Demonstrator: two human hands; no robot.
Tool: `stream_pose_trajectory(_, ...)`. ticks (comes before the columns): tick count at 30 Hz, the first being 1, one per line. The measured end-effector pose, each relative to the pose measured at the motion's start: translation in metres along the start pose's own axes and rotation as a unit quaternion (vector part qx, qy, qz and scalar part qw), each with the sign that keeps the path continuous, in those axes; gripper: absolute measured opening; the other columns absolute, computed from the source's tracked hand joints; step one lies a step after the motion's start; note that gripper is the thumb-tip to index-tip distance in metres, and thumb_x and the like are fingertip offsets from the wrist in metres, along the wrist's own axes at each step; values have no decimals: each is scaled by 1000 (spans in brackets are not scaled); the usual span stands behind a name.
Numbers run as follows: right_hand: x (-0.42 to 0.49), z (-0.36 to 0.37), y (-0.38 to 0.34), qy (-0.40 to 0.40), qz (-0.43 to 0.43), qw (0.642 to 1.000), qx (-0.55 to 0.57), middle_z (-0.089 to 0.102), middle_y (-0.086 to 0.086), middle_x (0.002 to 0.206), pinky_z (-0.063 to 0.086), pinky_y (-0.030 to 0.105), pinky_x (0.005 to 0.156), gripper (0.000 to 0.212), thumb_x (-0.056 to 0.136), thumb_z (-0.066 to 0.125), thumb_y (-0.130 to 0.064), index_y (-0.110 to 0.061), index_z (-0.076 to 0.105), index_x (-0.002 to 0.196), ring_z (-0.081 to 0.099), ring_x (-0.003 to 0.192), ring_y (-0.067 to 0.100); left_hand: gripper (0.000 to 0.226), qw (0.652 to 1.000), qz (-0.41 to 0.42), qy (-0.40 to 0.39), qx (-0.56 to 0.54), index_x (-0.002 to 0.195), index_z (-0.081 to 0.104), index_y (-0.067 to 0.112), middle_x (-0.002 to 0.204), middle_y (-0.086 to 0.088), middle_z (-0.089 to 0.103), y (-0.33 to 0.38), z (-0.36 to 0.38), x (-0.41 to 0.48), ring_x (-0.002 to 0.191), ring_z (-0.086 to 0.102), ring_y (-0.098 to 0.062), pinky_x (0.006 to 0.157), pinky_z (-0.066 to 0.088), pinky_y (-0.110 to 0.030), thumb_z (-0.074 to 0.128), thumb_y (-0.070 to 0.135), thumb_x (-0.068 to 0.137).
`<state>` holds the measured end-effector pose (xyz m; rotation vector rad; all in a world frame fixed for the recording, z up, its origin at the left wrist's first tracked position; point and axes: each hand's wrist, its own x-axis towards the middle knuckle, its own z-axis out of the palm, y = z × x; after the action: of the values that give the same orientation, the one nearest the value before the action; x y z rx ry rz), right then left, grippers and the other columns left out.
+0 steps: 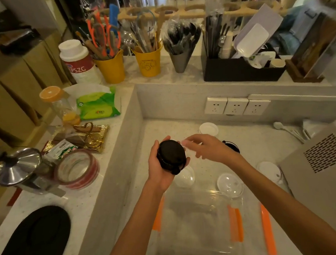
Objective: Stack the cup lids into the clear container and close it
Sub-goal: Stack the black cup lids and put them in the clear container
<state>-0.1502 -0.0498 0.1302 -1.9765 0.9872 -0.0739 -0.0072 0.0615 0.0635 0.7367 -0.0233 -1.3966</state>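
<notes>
My left hand (160,168) grips a stack of black cup lids (171,156) above the counter. My right hand (207,147) hovers just right of the stack, fingers spread and empty, blurred at the tips. Below my arms stands the clear container (196,221) with orange clips (235,225). Loose lids lie around: a white lid (208,129) near the wall, another black lid (232,146) partly behind my right wrist, a clear dome lid (184,178), a second clear lid (230,184), and a white lid (268,170) at the right.
A grey machine (323,171) fills the right side. Wall sockets (235,106) sit on the back wall. Plastic spoons (288,131) lie at the far right. The raised left ledge holds a tape roll (77,170), a metal pot (19,169) and a wipes pack (97,104).
</notes>
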Motion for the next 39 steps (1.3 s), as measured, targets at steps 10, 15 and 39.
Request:
stream_pose_trajectory(10,48,-27,161,119,269,944,-151,52,17,138,41,43,101,62,88,65,-44,-13,47,139,47,126,37,38,998,-22,27,-54,119,70,19,121,-17,66,-11,-6,18,113,60,-40,97,51,-59,60,47,94)
stream_pose_trajectory(15,52,-8,184,47,240,946,-212,34,8,150,41,47,104,81,85,70,-39,-21,28,152,33,133,36,42,997,-23,37,-62,124,66,18,119,-17,67,-10,-6,28,112,61,-39,97,51,-58,59,47,94)
stream_pose_trajectory(39,-10,-30,-11,-179,-92,976,-80,47,-5,128,51,25,88,49,95,60,-19,-50,52,131,52,113,15,77,973,-152,-138,109,141,59,20,142,-17,61,-13,4,-7,129,59,-40,106,43,-68,49,77,89)
